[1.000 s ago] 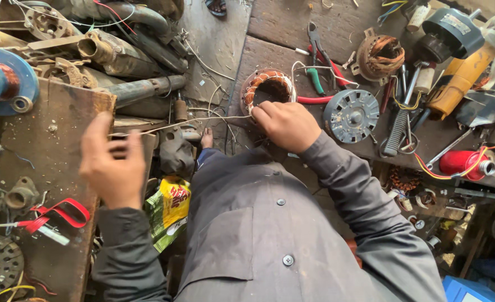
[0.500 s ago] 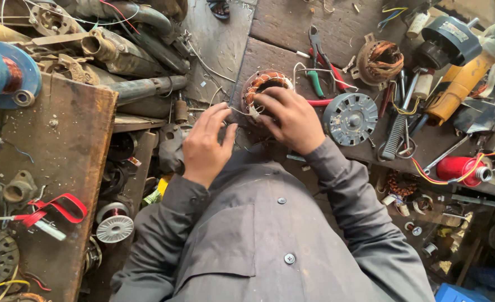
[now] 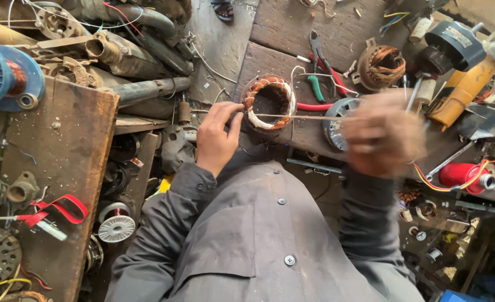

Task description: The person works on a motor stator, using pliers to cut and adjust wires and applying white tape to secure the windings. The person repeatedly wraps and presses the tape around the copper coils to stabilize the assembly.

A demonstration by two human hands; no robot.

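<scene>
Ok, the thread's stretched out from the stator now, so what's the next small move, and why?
Probably keep drawing the thread taut to the right with the right hand, blurred in motion, while the left hand steadies the stator at its rim. The thread runs nearly straight from the copper windings, so the lacing looks about ready to be cinched down.

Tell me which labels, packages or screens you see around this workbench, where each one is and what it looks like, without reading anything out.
Label: pale rectangular sticker on the dark round motor housing, top right of the bench.
Package: a scrap of yellow wrapper, mostly hidden, below the bench edge beside the left hand.
Screens and signs: none in view.
</scene>
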